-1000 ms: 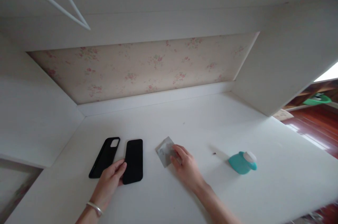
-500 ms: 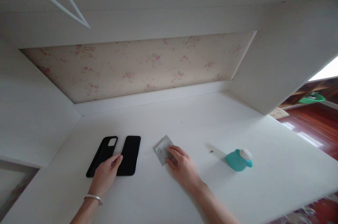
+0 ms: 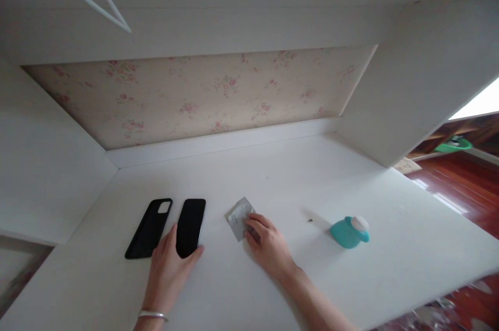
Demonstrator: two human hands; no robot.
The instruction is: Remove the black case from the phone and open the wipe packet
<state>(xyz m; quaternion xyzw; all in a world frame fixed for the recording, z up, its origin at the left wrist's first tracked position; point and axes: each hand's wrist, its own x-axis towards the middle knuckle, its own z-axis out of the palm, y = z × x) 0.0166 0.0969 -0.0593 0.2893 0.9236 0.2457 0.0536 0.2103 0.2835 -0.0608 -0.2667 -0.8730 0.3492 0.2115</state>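
Observation:
A black phone lies on the white desk with its dark screen up. My left hand spans its lower end, thumb at the right edge and fingers along the left edge, closed round it. Left of the phone is a black phone case with a camera cutout at its top. My right hand has its thumb and fingers drawn together on the right corner of a small flat grey packet. That packet rests on the desk, its right part covered by the fingers.
A teal bottle with a white cap stands to the right on the desk, near a tiny dark bit. White side panels and a flowered back wall enclose the desk. A white cord hangs at upper left.
My left hand has moved right from between the case and the phone and has taken the phone by both edges. My right hand stays on the packet.

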